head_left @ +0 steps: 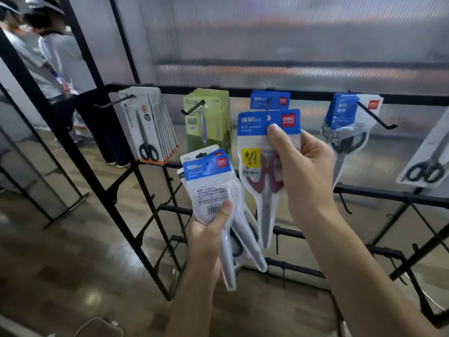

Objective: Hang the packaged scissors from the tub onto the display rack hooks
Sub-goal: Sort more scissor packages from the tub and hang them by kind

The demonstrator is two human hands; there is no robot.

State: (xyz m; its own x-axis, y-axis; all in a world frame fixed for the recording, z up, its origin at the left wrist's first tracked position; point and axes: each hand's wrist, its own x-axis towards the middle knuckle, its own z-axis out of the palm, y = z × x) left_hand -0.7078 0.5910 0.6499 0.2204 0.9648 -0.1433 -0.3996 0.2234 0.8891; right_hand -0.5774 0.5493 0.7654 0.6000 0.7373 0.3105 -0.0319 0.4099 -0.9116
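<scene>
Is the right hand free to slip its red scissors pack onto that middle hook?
Probably yes. The right hand holds the red scissors pack just below the middle hook, where one blue pack already hangs. Nothing stands between them, and the hook's front end looks bare.

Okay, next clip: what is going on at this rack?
A person is stocking a black display rack with packaged scissors. The right hand holds up one blue-topped pack with red-handled scissors, just below a hook that already carries a matching pack; it is not yet hung. The left hand grips a small bunch of further packs, waiting lower down.
</scene>
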